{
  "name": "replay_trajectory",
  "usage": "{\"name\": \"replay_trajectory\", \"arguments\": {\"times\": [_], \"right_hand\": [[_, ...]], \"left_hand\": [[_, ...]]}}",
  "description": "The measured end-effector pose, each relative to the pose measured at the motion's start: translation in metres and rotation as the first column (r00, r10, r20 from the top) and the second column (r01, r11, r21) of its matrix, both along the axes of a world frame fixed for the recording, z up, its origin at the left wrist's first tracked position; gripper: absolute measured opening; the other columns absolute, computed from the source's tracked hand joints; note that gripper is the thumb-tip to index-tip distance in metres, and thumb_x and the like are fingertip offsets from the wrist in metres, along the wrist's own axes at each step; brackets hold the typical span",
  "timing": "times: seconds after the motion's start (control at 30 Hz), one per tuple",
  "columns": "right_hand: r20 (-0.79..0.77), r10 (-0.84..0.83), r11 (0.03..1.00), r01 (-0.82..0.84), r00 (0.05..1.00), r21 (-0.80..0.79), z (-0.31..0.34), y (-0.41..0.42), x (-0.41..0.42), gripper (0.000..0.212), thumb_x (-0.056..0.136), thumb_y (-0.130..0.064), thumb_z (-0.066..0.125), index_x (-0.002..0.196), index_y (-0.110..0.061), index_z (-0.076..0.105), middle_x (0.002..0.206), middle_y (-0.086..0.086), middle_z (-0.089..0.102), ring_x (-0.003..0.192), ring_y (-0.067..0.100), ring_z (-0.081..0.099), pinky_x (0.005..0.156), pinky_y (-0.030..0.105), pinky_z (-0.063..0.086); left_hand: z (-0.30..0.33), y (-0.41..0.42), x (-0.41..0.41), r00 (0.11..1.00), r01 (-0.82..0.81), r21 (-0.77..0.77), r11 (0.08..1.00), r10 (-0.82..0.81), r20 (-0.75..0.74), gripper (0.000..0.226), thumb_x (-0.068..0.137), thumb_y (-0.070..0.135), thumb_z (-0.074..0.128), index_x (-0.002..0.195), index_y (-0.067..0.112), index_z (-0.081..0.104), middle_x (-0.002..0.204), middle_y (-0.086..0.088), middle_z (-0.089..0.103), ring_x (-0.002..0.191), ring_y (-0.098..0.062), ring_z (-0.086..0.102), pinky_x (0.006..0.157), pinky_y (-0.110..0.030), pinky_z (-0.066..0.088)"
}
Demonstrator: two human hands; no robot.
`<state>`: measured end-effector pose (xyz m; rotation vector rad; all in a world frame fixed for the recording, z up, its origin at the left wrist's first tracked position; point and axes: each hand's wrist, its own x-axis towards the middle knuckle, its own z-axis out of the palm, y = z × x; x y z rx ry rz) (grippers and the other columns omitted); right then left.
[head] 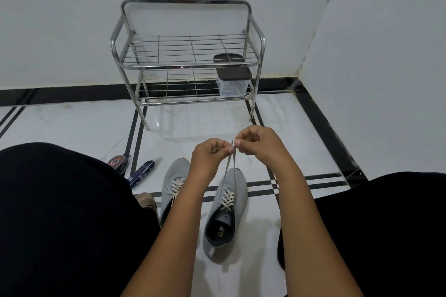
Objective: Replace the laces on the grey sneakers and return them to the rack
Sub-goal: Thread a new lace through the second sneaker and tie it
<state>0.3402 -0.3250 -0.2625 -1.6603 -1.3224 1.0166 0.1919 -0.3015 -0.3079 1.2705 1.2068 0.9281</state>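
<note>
Both hands, left hand and right hand, are pinching the lace ends together above the right-side grey sneaker, strands running straight down to its eyelets, toe pointing rackward.

We see 2 grey sneakers on the white tiled floor, side by side, toes toward a chrome wire shoe rack. Our left hand and right hand meet above the right sneaker, each pinching an end of its cream lace, pulled up taut. Our left forearm crosses the left sneaker. A dark-lidded clear container sits on the rack's lower shelf. A blue tube lies left of the sneakers.
</note>
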Motion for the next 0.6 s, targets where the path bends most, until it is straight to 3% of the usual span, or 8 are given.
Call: {"name": "replay_trajectory", "arguments": {"times": [0.17, 0.27, 0.4, 0.5, 0.53, 0.6], "right_hand": [[-0.085, 0.007, 1.0, -0.009, 0.996, -0.023, 0.003, -0.002, -0.002, 0.007, 0.088, -0.007, 0.065, 0.092, -0.002, 0.067, 0.071, 0.003, 0.072, 0.07, 0.015, 0.063, 0.078, 0.033, 0.056], [-0.081, -0.012, 1.0, 0.01, 0.997, -0.026, 0.001, 0.0, -0.003, 0.004, 0.089, -0.01, 0.064, 0.09, -0.007, 0.067, 0.075, 0.002, 0.069, 0.074, 0.016, 0.061, 0.078, 0.031, 0.054], [-0.092, -0.218, 0.975, 0.213, 0.971, -0.06, -0.021, 0.004, 0.001, 0.004, 0.091, -0.014, 0.055, 0.091, -0.014, 0.059, 0.088, 0.0, 0.072, 0.085, 0.014, 0.067, 0.082, 0.031, 0.051], [-0.187, -0.452, 0.885, 0.414, 0.872, -0.213, -0.055, 0.005, 0.005, 0.014, 0.092, -0.007, 0.04, 0.087, -0.011, 0.052, 0.07, 0.003, 0.066, 0.066, 0.017, 0.065, 0.08, 0.039, 0.055], [-0.138, -0.498, 0.848, 0.448, 0.856, -0.284, -0.074, 0.004, 0.005, 0.015, 0.091, -0.008, 0.038, 0.084, -0.011, 0.051, 0.067, 0.005, 0.06, 0.061, 0.02, 0.061, 0.074, 0.043, 0.056], [0.059, -0.446, 0.795, 0.426, 0.893, -0.432, -0.111, -0.006, 0.0, 0.017, 0.088, -0.016, 0.04, 0.092, -0.006, 0.053, 0.075, 0.009, 0.055, 0.064, 0.026, 0.056, 0.059, 0.037, 0.05]], "left_hand": [[-0.003, 0.0, 0.001, 0.999, -0.002, 0.006, 1.0, 0.001, 0.035, 0.006, 0.082, 0.012, 0.073, 0.081, 0.011, 0.067, 0.08, -0.002, 0.072, 0.075, -0.007, 0.067, 0.076, -0.018, 0.052], [-0.003, 0.0, 0.002, 0.998, -0.009, 0.001, 1.0, 0.009, 0.058, 0.008, 0.083, 0.013, 0.073, 0.084, 0.009, 0.066, 0.081, -0.003, 0.072, 0.076, -0.007, 0.066, 0.075, -0.017, 0.051], [-0.016, 0.001, 0.0, 0.996, -0.089, 0.002, 0.996, 0.089, 0.028, 0.007, 0.092, 0.017, 0.061, 0.092, 0.012, 0.057, 0.084, -0.001, 0.071, 0.079, -0.01, 0.067, 0.081, -0.026, 0.049], [-0.041, -0.002, -0.005, 0.98, -0.164, -0.035, 0.986, 0.159, -0.115, 0.01, 0.098, 0.023, 0.049, 0.097, 0.014, 0.048, 0.081, -0.001, 0.06, 0.069, -0.011, 0.058, 0.077, -0.036, 0.052], [-0.053, -0.005, -0.008, 0.966, -0.17, -0.058, 0.984, 0.155, -0.206, 0.014, 0.097, 0.027, 0.049, 0.099, 0.014, 0.047, 0.083, -0.002, 0.057, 0.069, -0.012, 0.055, 0.072, -0.033, 0.053], [-0.082, -0.015, -0.014, 0.91, -0.123, -0.126, 0.984, 0.061, -0.41, 0.021, 0.095, 0.035, 0.054, 0.101, 0.016, 0.048, 0.088, -0.004, 0.058, 0.071, -0.013, 0.054, 0.059, -0.024, 0.046]]}}
